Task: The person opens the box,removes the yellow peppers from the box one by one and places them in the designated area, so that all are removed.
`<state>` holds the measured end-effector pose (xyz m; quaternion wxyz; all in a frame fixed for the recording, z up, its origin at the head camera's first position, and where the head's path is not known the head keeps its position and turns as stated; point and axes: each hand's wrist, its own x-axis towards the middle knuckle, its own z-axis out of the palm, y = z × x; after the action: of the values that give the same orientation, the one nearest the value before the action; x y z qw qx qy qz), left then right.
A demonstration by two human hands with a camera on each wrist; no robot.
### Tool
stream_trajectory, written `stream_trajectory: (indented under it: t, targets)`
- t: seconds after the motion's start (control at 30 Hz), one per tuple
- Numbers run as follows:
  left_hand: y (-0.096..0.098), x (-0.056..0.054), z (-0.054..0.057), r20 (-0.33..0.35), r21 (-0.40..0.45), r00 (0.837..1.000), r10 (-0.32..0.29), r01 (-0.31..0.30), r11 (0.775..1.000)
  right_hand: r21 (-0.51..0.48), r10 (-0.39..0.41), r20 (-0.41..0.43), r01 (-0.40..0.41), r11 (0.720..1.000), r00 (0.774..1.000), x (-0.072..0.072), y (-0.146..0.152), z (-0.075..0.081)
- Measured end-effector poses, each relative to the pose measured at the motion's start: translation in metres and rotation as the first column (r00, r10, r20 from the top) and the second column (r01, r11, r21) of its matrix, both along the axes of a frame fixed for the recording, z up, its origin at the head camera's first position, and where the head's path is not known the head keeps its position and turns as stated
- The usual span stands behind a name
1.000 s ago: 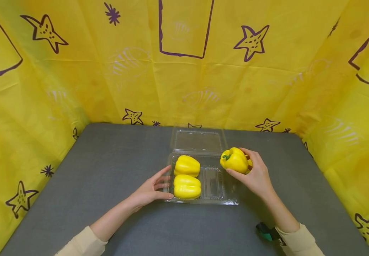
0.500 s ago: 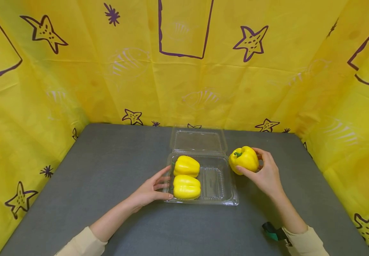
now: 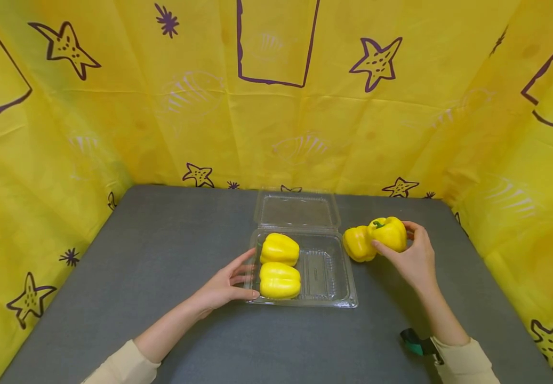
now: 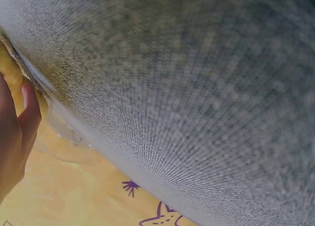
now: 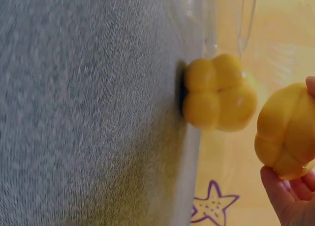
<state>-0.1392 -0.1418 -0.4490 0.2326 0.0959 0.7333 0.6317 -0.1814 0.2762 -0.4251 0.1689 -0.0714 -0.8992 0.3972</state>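
Note:
In the head view my right hand (image 3: pixel 417 261) grips a yellow bell pepper (image 3: pixel 389 233) with a green stem, thumb at its near side and fingers behind. The right wrist view shows the held pepper (image 5: pixel 284 132) raised off the grey surface. Another yellow bell pepper (image 3: pixel 358 245) rests on the table just right of the clear plastic container (image 3: pixel 324 272), partly covered by the held one. Inside the container's left half lie two more yellow peppers, the far one (image 3: pixel 280 249) and the near one (image 3: pixel 280 280). My left hand (image 3: pixel 223 285) touches the container's left side, fingers extended and spread.
The container's clear lid (image 3: pixel 297 209) is folded back flat on the dark grey table (image 3: pixel 185 234). Yellow cloth (image 3: pixel 276 117) printed with starfish encloses the back and sides. A black and green strap (image 3: pixel 416 341) sits by the right wrist.
My right hand has carried its pepper rightward from over the container's right edge, uncovering the pepper on the table. My left hand has stayed at the container's left side.

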Motion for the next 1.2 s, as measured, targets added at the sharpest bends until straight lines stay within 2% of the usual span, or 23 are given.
stream_trajectory:
  t: [0.23, 0.43, 0.63, 0.9, 1.2]
  targets:
    - [0.000, 0.000, 0.000, 0.002, -0.004, 1.000, 0.000, 0.000, 1.000, -0.069, -0.067, 0.096, 0.074, 0.995, 0.993, -0.004, 0.009, -0.001]
    - [0.000, 0.000, 0.000, 0.002, -0.004, 1.000, -0.003, 0.003, 1.000, -0.070, -0.103, 0.112, 0.111, 0.991, 0.988, -0.008, 0.017, -0.007]
    - [0.000, 0.000, 0.000, 0.001, -0.004, 1.000, -0.002, 0.002, 1.000, -0.005, -0.079, 0.133, 0.081, 0.997, 0.988, -0.014, 0.025, -0.013]
    - [-0.001, 0.000, -0.001, -0.002, -0.007, 1.000, -0.003, 0.003, 1.000, 0.016, -0.053, 0.213, 0.051, 0.999, 0.976, -0.024, 0.032, -0.025]
    - [0.000, 0.000, 0.000, -0.005, -0.006, 1.000, -0.002, 0.002, 1.000, 0.046, -0.046, 0.274, 0.035, 0.998, 0.961, -0.031, 0.033, -0.027]
